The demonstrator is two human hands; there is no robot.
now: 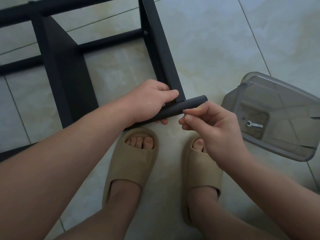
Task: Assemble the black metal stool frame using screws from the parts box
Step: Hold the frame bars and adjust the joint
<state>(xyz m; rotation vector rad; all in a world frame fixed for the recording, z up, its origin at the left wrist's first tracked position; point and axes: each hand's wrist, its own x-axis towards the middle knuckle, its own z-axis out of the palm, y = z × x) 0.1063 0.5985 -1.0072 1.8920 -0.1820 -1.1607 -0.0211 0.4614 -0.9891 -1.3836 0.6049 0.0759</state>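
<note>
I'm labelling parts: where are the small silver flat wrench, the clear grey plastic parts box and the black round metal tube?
Small silver flat wrench (255, 125): head view, its shank.
Clear grey plastic parts box (280, 83): head view, far rim.
Black round metal tube (190, 103): head view, near its right end.

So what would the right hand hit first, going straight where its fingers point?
The right hand would likely meet the black tube that the left hand grips, just ahead; depth is unclear.

One head-worn wide-angle camera looks steeply down at the tiled floor (216, 49), close above the left hand (149, 99) and right hand (213, 123), slippered feet (133, 163) at bottom centre. The stool frame (69, 75), perhaps lens-bent, runs off the top-left corner.
</note>
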